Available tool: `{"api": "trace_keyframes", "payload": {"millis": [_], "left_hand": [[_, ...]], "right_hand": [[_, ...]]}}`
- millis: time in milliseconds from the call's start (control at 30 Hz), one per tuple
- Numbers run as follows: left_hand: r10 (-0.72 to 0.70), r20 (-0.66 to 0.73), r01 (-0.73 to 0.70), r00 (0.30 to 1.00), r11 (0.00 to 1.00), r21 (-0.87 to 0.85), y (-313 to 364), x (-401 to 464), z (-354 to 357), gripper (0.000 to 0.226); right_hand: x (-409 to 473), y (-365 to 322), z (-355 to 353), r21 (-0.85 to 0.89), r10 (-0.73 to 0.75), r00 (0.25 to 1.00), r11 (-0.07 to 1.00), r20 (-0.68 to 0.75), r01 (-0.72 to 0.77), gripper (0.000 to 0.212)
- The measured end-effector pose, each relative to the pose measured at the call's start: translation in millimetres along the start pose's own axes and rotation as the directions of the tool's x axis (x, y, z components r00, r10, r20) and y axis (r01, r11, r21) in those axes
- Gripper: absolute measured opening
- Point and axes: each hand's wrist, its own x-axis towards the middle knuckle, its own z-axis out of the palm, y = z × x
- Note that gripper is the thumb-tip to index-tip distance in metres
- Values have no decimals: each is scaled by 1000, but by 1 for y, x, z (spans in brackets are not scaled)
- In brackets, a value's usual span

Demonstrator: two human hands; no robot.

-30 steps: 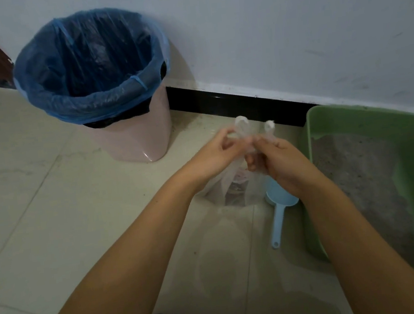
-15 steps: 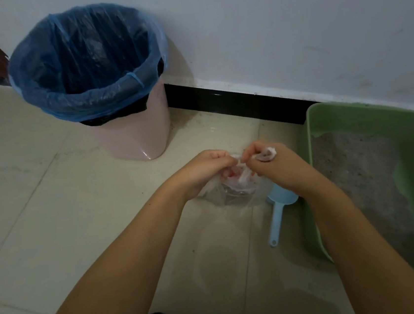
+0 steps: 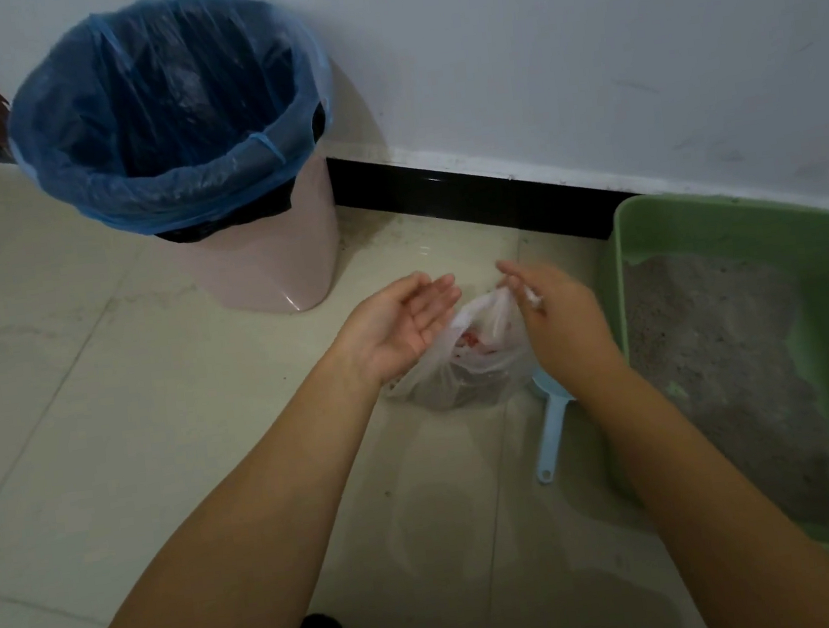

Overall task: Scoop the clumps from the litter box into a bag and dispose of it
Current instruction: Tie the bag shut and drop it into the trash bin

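The left hand (image 3: 398,328) is flat and spread, palm up, holding nothing. The right hand (image 3: 555,318) pinches the top of the clear plastic bag (image 3: 470,364). The bag sits on the floor tiles (image 3: 105,426), between the pink trash bin (image 3: 262,264) and the green litter box (image 3: 754,233). A blue scoop (image 3: 549,427) lies beside the box.

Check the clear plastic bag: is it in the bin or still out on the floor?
Out. The clear bag sits on the floor tiles between both hands, beside the lined bin.
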Motion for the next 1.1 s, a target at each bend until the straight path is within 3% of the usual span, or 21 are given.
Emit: {"api": "trace_keyframes", "payload": {"millis": [67, 133, 200, 267, 333, 433, 533, 567, 600, 667, 767, 800, 867, 1000, 1100], "left_hand": [[-8, 23, 10, 1000, 996, -94, 3, -1, -6, 22], [-11, 31, 11, 999, 1000, -7, 1, -2, -9, 18], [21, -33, -12, 999, 968, 251, -8, 0, -6, 18], [109, -70, -55, 992, 843, 535, -19, 2, -2, 22], [131, -14, -88, 991, 743, 664, -21, -2, 3, 37], [38, 149, -142, 988, 594, 792, -13, -12, 8, 62], [-29, 245, -179, 969, 603, 777, -10, -12, 6, 49], [-19, 246, -172, 969, 662, 730, -11, -11, 6, 44], [-1, 223, -152, 975, 728, 669, -12, -9, 4, 42], [30, 191, -142, 981, 785, 603, -14, -8, 3, 45], [67, 174, -175, 982, 652, 737, -16, -10, 12, 54], [76, 153, -167, 985, 615, 771, -17, -11, 16, 58], [63, 79, -101, 995, 644, 759, -17, -9, 23, 62], [-14, 7, 9, 1000, 858, 514, -14, -1, 16, 46], [45, -61, -16, 997, 914, 405, -15, 1, 11, 28]], "right_hand": [[2, 7, -5, -24, 84, 996, 996, -1, -84, 31], [3, 13, -6, 50, 98, 994, 994, 51, -101, 26], [2, 14, -3, 174, 93, 988, 978, 123, -113, 21], [2, 13, 1, 253, 64, 986, 962, 154, -102, 18], [2, 9, 3, 333, 56, 986, 937, 158, -106, 17], [3, 6, 0, 544, 117, 978, 816, 174, -194, 18], [4, 8, -12, 705, 108, 937, 632, 333, -323, 23], [3, 9, -16, 682, 67, 913, 642, 403, -349, 23], [3, 8, -20, 606, 21, 890, 725, 455, -327, 20], [3, 5, -21, 339, -40, 878, 930, 477, -142, 17], [6, 2, -10, -9, -24, 956, 1000, 293, 28, 19], [6, 1, -5, -38, -19, 982, 999, 189, 27, 18], [5, -2, 6, 26, -13, 999, 1000, 46, 12, 17], [1, -7, 11, 48, -140, 988, 989, 61, 137, 17], [2, -2, 11, -58, -164, 983, 984, 83, 169, 22]]}}
